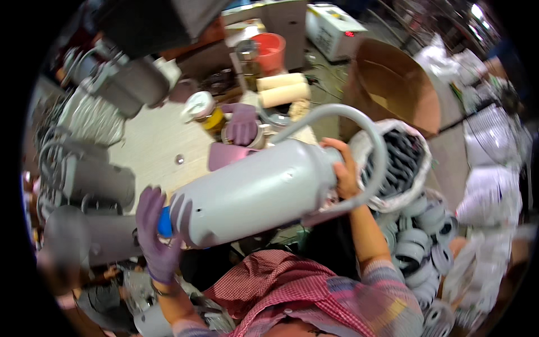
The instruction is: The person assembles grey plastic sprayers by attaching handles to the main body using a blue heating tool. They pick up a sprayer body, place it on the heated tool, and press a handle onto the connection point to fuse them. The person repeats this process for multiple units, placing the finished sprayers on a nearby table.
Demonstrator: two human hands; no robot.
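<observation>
A large grey cylindrical tank (255, 182) lies tilted across the front of me, its narrower neck end up to the right. A thick grey tube (342, 111) loops out from that end. Bare, my right hand (343, 168) grips the tank at the neck, with part of the fingers hidden behind it. In a purple glove, my left hand (157, 236) is beside the tank's lower left end, fingers spread. A blue piece (165, 222) shows between this hand and the tank; I cannot tell whether the palm touches it.
Similar grey tanks (98, 180) line the left side of the pale table (149, 140). Behind my tank are a purple glove (242, 126) on a tub, a yellow jar (212, 119) and a red bucket (269, 53). To the right stand a sack of dark coiled parts (396, 160), grey rings (418, 241) and a carton (387, 84).
</observation>
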